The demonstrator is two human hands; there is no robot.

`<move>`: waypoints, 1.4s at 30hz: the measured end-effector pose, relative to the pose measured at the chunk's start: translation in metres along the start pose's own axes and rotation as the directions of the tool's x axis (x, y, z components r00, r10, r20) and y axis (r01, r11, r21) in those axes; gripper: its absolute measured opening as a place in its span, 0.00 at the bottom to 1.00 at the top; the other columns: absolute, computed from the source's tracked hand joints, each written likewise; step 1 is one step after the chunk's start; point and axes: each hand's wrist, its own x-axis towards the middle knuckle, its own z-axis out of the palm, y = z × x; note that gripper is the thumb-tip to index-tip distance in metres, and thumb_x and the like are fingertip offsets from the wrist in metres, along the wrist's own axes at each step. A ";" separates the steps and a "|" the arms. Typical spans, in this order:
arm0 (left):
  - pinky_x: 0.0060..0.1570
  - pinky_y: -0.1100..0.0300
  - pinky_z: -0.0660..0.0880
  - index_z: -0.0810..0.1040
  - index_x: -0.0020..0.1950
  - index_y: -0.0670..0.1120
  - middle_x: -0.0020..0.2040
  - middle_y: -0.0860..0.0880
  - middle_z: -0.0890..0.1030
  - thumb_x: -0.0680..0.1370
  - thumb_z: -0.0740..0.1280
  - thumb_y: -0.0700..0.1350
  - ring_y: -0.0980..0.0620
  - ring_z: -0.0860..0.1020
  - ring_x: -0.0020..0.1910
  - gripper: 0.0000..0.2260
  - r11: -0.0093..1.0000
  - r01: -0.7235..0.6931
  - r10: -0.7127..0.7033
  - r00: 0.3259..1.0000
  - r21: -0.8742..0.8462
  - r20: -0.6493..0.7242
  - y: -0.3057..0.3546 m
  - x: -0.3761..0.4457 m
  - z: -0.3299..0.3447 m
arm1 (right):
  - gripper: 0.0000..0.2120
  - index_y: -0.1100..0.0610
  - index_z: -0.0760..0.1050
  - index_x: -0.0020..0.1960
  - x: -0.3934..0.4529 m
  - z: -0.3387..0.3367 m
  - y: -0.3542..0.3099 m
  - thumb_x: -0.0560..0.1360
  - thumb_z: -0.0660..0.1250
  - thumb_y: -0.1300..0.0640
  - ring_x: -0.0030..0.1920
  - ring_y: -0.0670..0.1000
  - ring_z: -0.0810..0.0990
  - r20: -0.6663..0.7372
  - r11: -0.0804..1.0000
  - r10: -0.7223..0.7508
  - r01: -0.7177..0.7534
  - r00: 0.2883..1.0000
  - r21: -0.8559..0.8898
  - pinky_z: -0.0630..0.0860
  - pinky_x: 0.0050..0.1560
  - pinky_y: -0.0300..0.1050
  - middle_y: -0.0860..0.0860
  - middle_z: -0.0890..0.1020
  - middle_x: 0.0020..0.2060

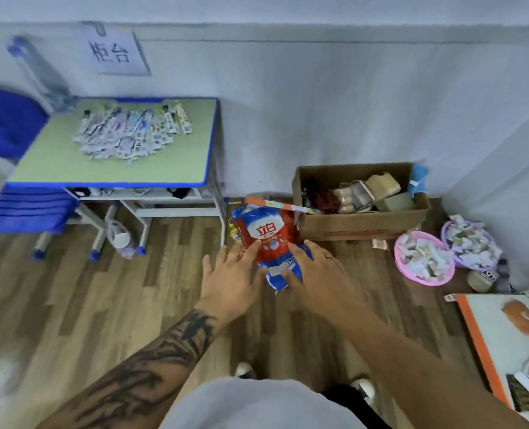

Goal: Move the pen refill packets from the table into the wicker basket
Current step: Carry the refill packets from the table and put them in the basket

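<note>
A pile of pen refill packets (pixel 130 133) lies on the green desk with blue edging (pixel 108 168) at the upper left, well away from both hands. My left hand (pixel 232 274) and my right hand (pixel 315 270) reach forward side by side with fingers straight and spread. Both overlap the lower part of a red and blue plastic bag (pixel 269 236) near the floor by the desk leg. Whether the fingers touch the bag I cannot tell. A tan woven-looking object (pixel 382 182) lies in the cardboard box.
An open cardboard box (pixel 362 226) of mixed items stands against the wall. Right of it are a pink basket (pixel 424 258) and a purple basket (pixel 470 243) full of small packets. A blue chair (pixel 9 122) stands left of the desk. A white and orange table (pixel 501 345) juts in at right.
</note>
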 end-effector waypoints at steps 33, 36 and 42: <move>0.76 0.33 0.55 0.56 0.82 0.58 0.82 0.46 0.60 0.83 0.55 0.62 0.38 0.60 0.80 0.27 0.882 0.467 -0.470 0.882 -0.054 -0.044 -0.321 0.214 -0.161 | 0.31 0.49 0.56 0.82 0.417 0.001 -0.303 0.83 0.54 0.36 0.77 0.63 0.63 0.294 0.952 -0.284 0.305 0.912 -0.025 0.67 0.72 0.60 0.56 0.60 0.81; 0.76 0.35 0.56 0.57 0.82 0.58 0.81 0.46 0.62 0.83 0.54 0.63 0.39 0.60 0.80 0.28 0.889 0.456 -0.458 0.887 -0.044 -0.065 -0.339 0.241 -0.172 | 0.31 0.50 0.56 0.81 0.440 0.000 -0.314 0.83 0.55 0.37 0.77 0.63 0.64 0.301 0.959 -0.261 0.282 0.917 -0.028 0.67 0.72 0.61 0.57 0.61 0.80; 0.73 0.39 0.63 0.64 0.79 0.54 0.76 0.46 0.71 0.83 0.57 0.61 0.43 0.68 0.75 0.26 0.912 0.382 -0.400 0.910 -0.151 -0.110 -0.393 0.305 -0.186 | 0.29 0.51 0.61 0.80 0.485 -0.003 -0.341 0.83 0.57 0.39 0.75 0.62 0.67 0.293 0.978 -0.192 0.206 0.937 -0.017 0.69 0.71 0.58 0.56 0.65 0.78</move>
